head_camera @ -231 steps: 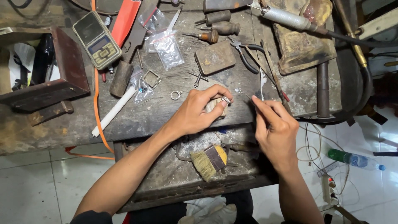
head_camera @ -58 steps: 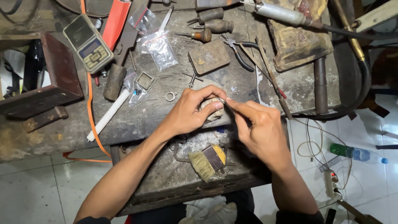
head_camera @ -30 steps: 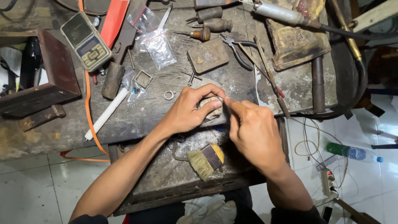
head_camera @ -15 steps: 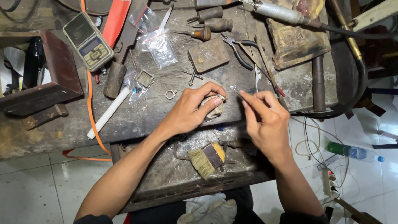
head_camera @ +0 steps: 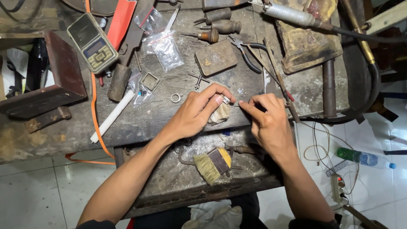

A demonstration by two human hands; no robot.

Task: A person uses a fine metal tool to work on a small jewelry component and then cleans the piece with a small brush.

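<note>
1. My left hand (head_camera: 197, 114) has its fingers pinched on a small silver ring (head_camera: 226, 100), pressed on a pale block (head_camera: 219, 113) at the worktop (head_camera: 140, 123) edge.
2. My right hand (head_camera: 267, 121) has its fingers together by the ring; I can't tell what they hold.
3. The work looks unfinished.
4. Pliers (head_camera: 248, 53), a loose ring (head_camera: 175, 98) and a brush (head_camera: 212, 163) lie near; nothing blocks me.

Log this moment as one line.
left hand: holds ring on peg | right hand: pinched beside ring | brush: on tray below
</note>
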